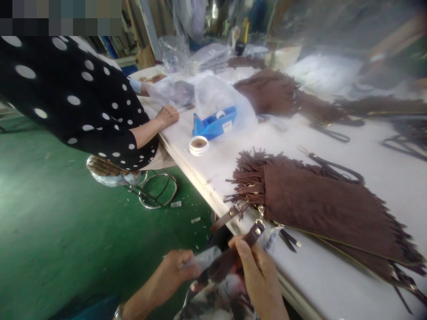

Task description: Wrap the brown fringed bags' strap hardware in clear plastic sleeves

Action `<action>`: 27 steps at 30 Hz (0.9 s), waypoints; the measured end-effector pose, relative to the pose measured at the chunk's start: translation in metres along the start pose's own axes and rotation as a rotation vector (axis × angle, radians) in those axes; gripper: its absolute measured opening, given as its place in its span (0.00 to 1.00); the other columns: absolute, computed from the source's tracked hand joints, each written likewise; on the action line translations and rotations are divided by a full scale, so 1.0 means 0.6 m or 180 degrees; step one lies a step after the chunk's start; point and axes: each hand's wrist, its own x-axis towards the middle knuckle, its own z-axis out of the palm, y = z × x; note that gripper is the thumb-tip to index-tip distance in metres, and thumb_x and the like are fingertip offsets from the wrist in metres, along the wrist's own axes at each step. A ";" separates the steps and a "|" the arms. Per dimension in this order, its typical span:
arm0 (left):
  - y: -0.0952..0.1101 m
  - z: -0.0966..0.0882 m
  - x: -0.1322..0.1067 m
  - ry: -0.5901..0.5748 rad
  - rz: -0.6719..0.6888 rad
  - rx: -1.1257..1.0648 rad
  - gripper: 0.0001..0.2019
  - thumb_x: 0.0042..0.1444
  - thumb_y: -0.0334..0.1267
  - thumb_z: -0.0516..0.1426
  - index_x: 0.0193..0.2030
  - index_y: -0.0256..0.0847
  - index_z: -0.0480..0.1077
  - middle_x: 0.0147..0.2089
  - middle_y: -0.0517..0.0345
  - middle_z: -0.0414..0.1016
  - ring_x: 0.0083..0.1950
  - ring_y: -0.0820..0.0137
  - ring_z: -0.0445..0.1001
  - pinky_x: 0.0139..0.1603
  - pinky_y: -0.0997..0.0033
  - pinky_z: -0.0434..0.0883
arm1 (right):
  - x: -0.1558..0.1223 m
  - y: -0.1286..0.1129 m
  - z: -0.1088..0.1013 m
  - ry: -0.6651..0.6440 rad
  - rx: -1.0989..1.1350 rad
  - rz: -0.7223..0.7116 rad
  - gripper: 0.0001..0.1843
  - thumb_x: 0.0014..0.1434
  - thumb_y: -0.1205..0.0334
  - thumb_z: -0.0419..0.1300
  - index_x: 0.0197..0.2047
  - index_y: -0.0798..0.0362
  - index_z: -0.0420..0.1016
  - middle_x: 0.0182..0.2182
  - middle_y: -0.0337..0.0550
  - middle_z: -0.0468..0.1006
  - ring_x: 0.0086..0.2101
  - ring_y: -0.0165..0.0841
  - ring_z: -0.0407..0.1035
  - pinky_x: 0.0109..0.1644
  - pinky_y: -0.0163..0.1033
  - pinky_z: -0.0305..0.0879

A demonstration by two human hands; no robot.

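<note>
A brown fringed suede bag lies on the white table near its front edge, with metal clips at its left end. My right hand grips the dark leather strap clipped to this bag, thumb on top. To its left, my left hand pinches a piece of clear plastic wrap lying against the strap's lower part. Where the strap runs below my hands is partly hidden and blurred. A second strap end hangs over the table edge.
A blue tape dispenser and a roll of tape stand on the table. More brown bags and plastic bags lie further back. At the left sits a co-worker in a dotted top, one hand on the edge.
</note>
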 end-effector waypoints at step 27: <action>0.011 0.023 -0.019 0.0284 0.0298 0.0743 0.17 0.61 0.48 0.58 0.30 0.35 0.71 0.28 0.59 0.71 0.32 0.71 0.68 0.33 0.76 0.61 | 0.007 0.002 0.008 0.0225 0.0223 0.0146 0.25 0.59 0.39 0.57 0.38 0.55 0.75 0.18 0.34 0.67 0.21 0.29 0.62 0.23 0.31 0.59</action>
